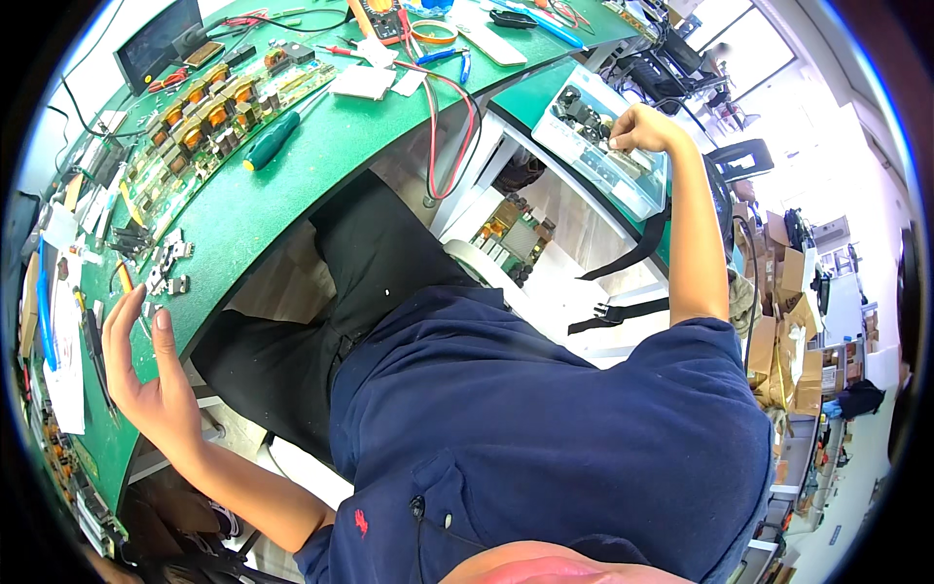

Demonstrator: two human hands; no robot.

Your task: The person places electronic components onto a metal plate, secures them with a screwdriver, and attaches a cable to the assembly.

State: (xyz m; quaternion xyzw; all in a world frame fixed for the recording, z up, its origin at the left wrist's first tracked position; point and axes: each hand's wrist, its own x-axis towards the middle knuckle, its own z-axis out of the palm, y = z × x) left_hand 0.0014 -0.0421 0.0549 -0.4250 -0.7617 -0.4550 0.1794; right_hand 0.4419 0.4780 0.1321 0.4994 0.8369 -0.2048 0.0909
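My right hand reaches out to the far right, over a clear plastic box of small dark and metallic parts. Its fingers are pinched together at the box; what lies between them, if anything, is too small to make out. My left hand is at the left edge of the green table, open, fingers apart and holding nothing. Just beyond its fingertips lie several small metal connector-like parts. A long circuit board with copper coils stretches behind them.
A green-handled screwdriver lies beside the board. Farther back are an orange multimeter with red and black leads, a tape roll and blue-handled pliers. Tweezers lie left of my left hand. Another board sits below, between the tables.
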